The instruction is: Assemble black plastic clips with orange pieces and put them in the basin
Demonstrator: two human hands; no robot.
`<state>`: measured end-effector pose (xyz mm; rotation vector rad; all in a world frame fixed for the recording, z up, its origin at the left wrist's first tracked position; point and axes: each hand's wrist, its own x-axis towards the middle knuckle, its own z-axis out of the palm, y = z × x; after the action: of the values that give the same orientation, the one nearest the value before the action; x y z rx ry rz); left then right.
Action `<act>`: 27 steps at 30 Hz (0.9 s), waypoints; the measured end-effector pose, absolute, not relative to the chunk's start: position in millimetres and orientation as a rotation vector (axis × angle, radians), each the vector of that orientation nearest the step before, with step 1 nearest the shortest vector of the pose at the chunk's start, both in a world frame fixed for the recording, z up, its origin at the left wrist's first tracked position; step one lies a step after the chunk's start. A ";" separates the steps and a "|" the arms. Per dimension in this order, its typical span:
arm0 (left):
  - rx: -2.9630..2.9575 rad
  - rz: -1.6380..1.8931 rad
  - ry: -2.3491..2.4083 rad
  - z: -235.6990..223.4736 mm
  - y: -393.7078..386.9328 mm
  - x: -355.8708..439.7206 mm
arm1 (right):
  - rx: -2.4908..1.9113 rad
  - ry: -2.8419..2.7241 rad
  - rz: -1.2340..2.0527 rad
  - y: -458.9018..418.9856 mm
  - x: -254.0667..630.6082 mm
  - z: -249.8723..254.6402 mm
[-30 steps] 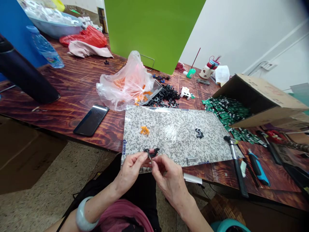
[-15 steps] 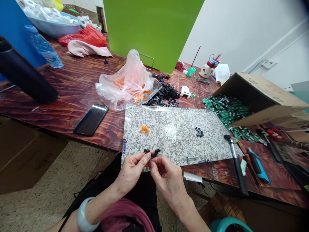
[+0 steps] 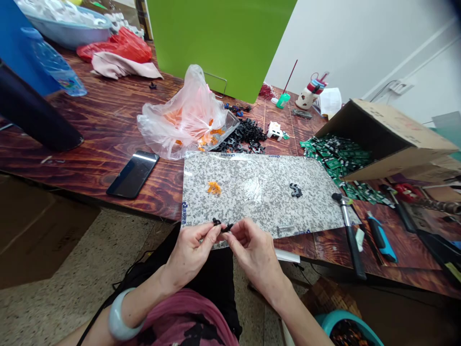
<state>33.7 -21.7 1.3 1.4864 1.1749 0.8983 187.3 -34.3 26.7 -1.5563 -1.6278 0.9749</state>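
Just over the near edge of the speckled board (image 3: 201, 211), my left hand (image 3: 192, 247) pinches a small black plastic part (image 3: 216, 222) between thumb and fingertips. My right hand (image 3: 252, 250) closes on a black piece (image 3: 227, 228) at the same spot, fingertips almost meeting the left ones. Whether these are two parts or one joined part I cannot tell. Beyond the hands lie a little heap of orange parts (image 3: 213, 188), a scatter of thin silvery pins (image 3: 254, 190) and a few black parts (image 3: 296, 190). A short clear tube (image 3: 285, 228) rests by the front edge.
Behind the board are a plastic bag (image 3: 183, 120) and a pile of black parts (image 3: 247, 134). A phone (image 3: 133, 174) lies left. To the right are a carton (image 3: 389, 139) spilling green circuit boards (image 3: 334, 158), a hammer (image 3: 349, 235) and a blue-handled cutter (image 3: 382, 238).
The black piece at my right fingertips has tilted lower and lies more level. My right hand has risen slightly, and the whole view has shifted a little.
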 end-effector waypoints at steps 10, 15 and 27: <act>1.872 0.626 1.090 8.8 -20.7 24.1 | -1.618 -2.069 0.920 -25.6 200.7 30.4; 1.724 0.513 0.999 7.6 -19.0 18.1 | -1.475 -2.348 0.805 -21.2 210.1 29.2; 1.106 0.614 0.990 2.5 -13.0 17.8 | -1.362 -1.937 0.816 -22.8 224.4 15.1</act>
<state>17.8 -13.0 2.5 1.1059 0.9905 0.6139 224.4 -22.8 15.1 -1.3623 -1.9369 0.8161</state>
